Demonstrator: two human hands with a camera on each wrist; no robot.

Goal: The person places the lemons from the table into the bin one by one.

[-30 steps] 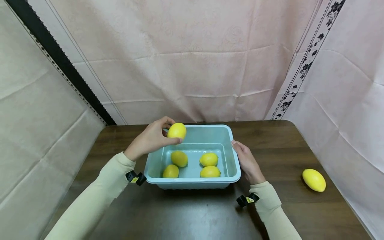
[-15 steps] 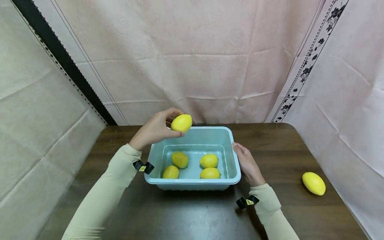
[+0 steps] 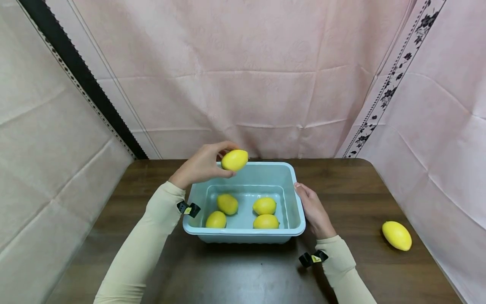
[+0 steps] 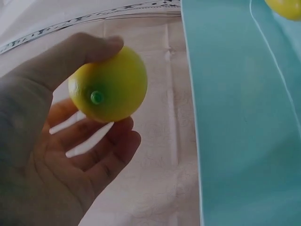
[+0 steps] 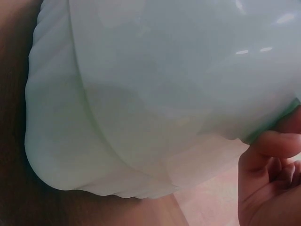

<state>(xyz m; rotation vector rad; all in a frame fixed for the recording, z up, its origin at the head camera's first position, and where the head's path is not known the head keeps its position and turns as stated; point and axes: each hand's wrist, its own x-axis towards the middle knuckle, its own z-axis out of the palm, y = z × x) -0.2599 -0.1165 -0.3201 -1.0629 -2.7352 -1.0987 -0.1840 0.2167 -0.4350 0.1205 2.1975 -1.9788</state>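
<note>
A yellow lemon (image 3: 235, 160) is pinched between the thumb and fingers of my left hand (image 3: 205, 165), held above the back left part of a light blue plastic basin (image 3: 243, 232). In the left wrist view the lemon (image 4: 113, 87) shows a green stem spot, with the basin wall (image 4: 235, 117) to its right. My right hand (image 3: 313, 209) grips the basin's right rim, thumb on top; the right wrist view shows curled fingers (image 5: 270, 165) at the rim. Inside the basin lie two lemons on the left (image 3: 227, 204) and two on the right (image 3: 264, 206).
Another lemon (image 3: 396, 235) lies on the dark wooden table (image 3: 243, 274) near its right edge. Pale cloth (image 3: 247, 84) hangs behind the table and on both sides. Each wrist carries a small black camera.
My left hand, holding the lemon, has moved right, first rising and then sinking slightly over the basin. The right hand keeps its grip on the rim.
</note>
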